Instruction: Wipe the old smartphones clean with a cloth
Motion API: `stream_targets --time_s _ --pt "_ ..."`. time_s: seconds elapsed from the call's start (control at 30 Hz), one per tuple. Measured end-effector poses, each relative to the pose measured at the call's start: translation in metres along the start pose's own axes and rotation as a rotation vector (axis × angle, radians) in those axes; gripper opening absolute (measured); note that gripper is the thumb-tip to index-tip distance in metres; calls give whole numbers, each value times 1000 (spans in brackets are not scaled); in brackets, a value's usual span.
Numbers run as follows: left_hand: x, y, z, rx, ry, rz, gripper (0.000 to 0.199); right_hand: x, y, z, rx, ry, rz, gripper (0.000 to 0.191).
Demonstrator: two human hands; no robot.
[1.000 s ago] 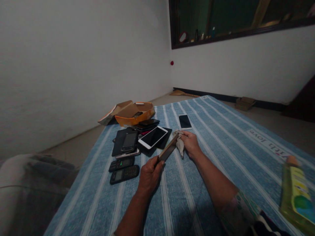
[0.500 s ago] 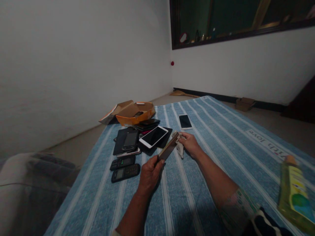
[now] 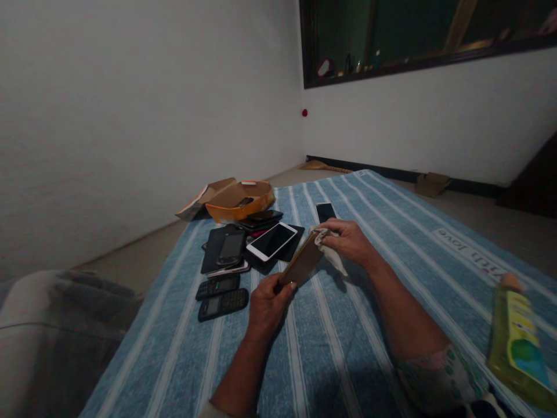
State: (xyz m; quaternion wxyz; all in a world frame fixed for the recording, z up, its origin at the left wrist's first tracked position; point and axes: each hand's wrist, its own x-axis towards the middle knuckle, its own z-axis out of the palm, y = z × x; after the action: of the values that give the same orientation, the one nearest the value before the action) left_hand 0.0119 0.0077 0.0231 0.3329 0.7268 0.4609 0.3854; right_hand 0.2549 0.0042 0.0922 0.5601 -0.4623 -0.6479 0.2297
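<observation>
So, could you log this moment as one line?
Left hand: grips flat brown device, near end | Right hand: holds pale cloth at device's far end | Nearby: two keypad phones | Right edge: yellow-green bottle

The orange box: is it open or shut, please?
Open: the orange box shows its brown inside, with a dark object lying in it.

Striped cloth [image 3: 429,270] free between right hand [image 3: 351,241] and bottle [image 3: 517,342]; phones [image 3: 231,248], orange box [image 3: 223,213] block left.
</observation>
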Motion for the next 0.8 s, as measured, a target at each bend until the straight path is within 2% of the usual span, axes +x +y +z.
stream_targets --time_s 0.13,0.3,0.43,0.53,0.67,0.8 --pt "1 -1 0 112 -4 41 27 2 -20 3 -139 -100 -106 19" --pt "0 4 -2 244 36 113 26 2 -35 23 -365 -76 -222 24" --pt "-4 10 -1 241 118 186 30 -3 -40 43 -458 -64 -283 24" --pt "-6 11 -1 183 169 197 32 -4 -40 55 -401 -74 -312 27" --pt "-6 11 -1 83 151 154 32 -3 -32 60 -199 -29 -299 32" --pt "-5 12 -3 39 129 126 32 0 -22 59 72 74 -163 22"
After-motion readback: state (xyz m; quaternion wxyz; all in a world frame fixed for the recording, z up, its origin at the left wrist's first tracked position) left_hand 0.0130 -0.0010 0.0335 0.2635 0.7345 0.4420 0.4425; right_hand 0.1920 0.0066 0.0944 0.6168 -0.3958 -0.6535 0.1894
